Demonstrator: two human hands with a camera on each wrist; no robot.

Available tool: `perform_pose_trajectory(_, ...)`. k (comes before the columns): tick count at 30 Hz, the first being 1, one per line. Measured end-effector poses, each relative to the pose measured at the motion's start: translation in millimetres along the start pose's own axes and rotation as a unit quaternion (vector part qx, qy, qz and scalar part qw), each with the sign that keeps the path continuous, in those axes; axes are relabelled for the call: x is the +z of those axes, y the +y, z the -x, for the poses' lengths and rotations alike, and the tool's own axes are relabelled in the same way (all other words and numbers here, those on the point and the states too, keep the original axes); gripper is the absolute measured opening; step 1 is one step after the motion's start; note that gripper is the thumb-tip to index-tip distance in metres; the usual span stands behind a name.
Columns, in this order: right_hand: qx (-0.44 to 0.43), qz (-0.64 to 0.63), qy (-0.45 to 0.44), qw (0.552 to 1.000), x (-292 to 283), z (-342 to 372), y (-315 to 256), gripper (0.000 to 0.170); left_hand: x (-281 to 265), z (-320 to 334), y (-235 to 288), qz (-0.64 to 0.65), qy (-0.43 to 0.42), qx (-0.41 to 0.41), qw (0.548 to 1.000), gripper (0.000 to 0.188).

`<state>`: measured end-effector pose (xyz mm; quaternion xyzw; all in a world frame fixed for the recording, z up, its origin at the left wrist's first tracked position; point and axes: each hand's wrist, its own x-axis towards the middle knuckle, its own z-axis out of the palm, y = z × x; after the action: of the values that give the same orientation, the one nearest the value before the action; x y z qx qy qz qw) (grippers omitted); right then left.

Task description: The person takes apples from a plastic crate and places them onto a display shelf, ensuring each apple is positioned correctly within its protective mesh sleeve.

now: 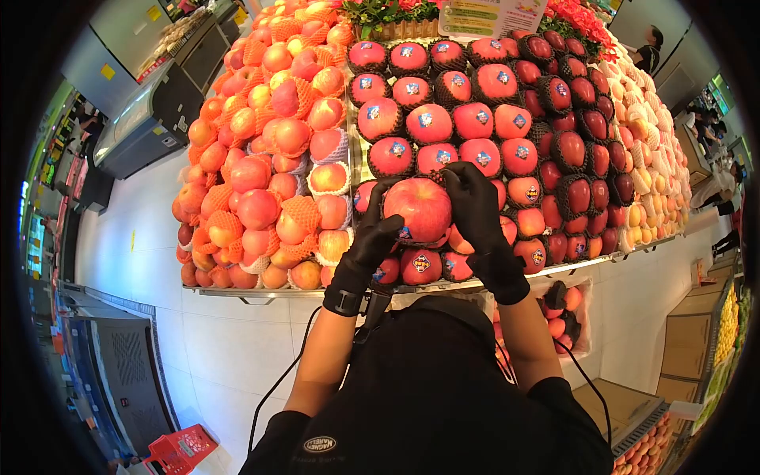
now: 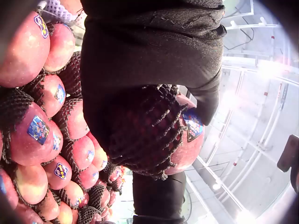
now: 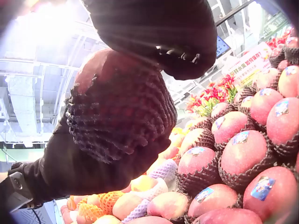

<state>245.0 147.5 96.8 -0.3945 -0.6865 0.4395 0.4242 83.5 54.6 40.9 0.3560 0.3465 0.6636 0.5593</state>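
Note:
A large red apple [image 1: 417, 210] is held up in front of the body, above the display. My black-gloved left hand [image 1: 370, 233] grips it, thumb at the front. Black foam netting [image 3: 119, 119] wraps much of the apple, and a blue sticker [image 2: 193, 125] shows on its skin near the thumb. On the other side, my gloved right hand [image 1: 477, 212] has its fingers curled at the apple's upper edge. A bit of netting shows at those fingertips in the right wrist view, where the hand pinches it.
Rows of stickered apples in black nets [image 1: 427, 123] lie behind the held one. Apples in orange nets [image 1: 253, 198] are heaped left, paler netted fruit [image 1: 653, 174] right. A sign [image 1: 491, 17] and red flowers stand at the back. A fruit box [image 1: 582, 317] sits below the display edge.

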Motion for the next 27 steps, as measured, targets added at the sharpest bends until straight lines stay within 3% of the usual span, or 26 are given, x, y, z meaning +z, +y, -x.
perform_pose_trajectory(2, -0.009, 0.004, -0.004, 1.000, -1, 1, -6, 0.014, -2, -3, -1, -0.019, -0.007, 0.031, 0.999, 0.077)
perform_pose_trajectory(5, 0.032, -0.105, -0.097, 0.989, -10, 0, 2, 0.022, 4, -3, 2, -0.038, 0.003, 0.053, 0.998, 0.077)
perform_pose_trajectory(9, 0.016, -0.204, -0.149, 0.967, -7, 11, 20, 0.048, 16, -3, 2, 0.047, -0.005, 0.053, 0.997, 0.076)
perform_pose_trajectory(11, -0.001, -0.262, -0.179, 0.948, -7, 18, 11, 0.061, 24, 2, 12, 0.050, 0.024, 0.015, 0.998, 0.075)
perform_pose_trajectory(15, 0.016, -0.250, -0.160, 0.955, -11, 21, 11, 0.062, 22, -2, 3, 0.064, 0.015, -0.013, 0.998, 0.075)
perform_pose_trajectory(17, 0.071, -0.298, -0.178, 0.935, -16, 30, -18, 0.058, 29, -2, 2, 0.035, 0.025, -0.005, 0.999, 0.068)
perform_pose_trajectory(19, 0.148, -0.331, -0.185, 0.913, -15, 24, 30, 0.059, 31, -2, 1, 0.012, 0.033, 0.011, 0.999, 0.066)
perform_pose_trajectory(23, 0.146, -0.408, -0.202, 0.878, -12, 24, 16, 0.061, 28, -7, -7, -0.023, 0.044, 0.044, 0.998, 0.076)
perform_pose_trajectory(27, 0.234, -0.479, -0.201, 0.822, -19, 26, 13, 0.059, 26, -6, -4, -0.141, 0.042, 0.073, 0.986, 0.082)
